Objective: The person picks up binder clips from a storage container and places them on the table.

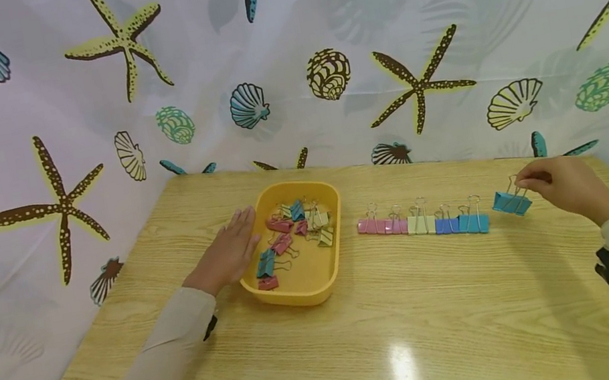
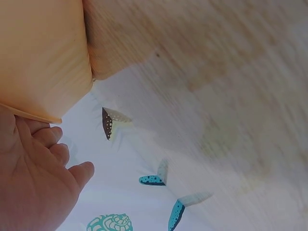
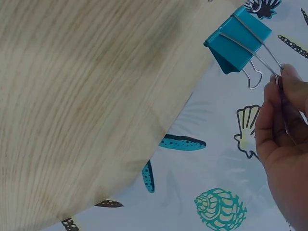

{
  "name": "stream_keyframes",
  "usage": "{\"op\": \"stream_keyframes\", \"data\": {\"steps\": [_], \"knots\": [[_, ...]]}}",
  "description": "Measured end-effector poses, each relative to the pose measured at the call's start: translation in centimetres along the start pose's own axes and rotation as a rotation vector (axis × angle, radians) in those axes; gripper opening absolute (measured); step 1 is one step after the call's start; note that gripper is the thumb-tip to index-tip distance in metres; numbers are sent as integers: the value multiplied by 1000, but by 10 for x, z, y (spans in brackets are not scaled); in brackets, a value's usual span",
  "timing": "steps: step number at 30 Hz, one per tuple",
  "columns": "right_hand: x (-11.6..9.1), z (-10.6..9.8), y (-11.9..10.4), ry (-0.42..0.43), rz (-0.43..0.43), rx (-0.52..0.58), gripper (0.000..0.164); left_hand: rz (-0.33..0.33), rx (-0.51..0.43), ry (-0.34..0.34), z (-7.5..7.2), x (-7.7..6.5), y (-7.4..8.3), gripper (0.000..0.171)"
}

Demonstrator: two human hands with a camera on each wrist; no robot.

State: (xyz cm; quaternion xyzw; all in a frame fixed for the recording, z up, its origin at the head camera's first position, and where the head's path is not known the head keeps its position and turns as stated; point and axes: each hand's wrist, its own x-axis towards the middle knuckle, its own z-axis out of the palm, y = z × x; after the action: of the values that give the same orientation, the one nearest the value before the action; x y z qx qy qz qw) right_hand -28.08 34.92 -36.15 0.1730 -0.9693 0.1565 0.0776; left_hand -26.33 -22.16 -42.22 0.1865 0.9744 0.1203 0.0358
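My right hand (image 1: pixel 563 186) pinches a wire handle of a teal binder clip (image 1: pixel 511 202) between thumb and fingers. In the right wrist view the teal binder clip (image 3: pixel 238 41) hangs off the fingertips of that hand (image 3: pixel 288 125), its second handle loose. Left of it in the head view is a row of binder clips: two pink (image 1: pixel 372 226), a pale yellow (image 1: pixel 421 224), a blue (image 1: pixel 448 225) and a teal one (image 1: pixel 473 223). My left hand (image 1: pixel 229 251) lies against the left side of a yellow tray (image 1: pixel 303 298), fingers extended; in the left wrist view its fingers touch the rim.
Several loose binder clips, such as a pale yellow one (image 1: pixel 326 236) and a teal one (image 1: pixel 265 264), lie jumbled in the tray. The wooden table (image 1: pixel 323 363) ends at a cloth (image 1: pixel 278 38) printed with shells and starfish, behind and to the left.
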Motion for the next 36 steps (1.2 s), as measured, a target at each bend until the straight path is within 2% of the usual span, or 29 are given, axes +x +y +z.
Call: {"op": "stream_keyframes", "data": {"steps": [9, 14, 22, 36], "knots": [[-14, 8, 16, -71, 35, 42, 21, -5, -1, -12, -1, -1, 1, 60], [-15, 14, 18, -75, 5, 71, 19, 0, -4, -10, 0, 0, 0, 59], [-11, 18, 14, -90, -53, 65, 18, 0, -10, -15, -1, 0, 0, 60], [4, 30, 10, -183, -2, 106, 23, -1, -16, -11, 0, -1, -2, 60]]}}
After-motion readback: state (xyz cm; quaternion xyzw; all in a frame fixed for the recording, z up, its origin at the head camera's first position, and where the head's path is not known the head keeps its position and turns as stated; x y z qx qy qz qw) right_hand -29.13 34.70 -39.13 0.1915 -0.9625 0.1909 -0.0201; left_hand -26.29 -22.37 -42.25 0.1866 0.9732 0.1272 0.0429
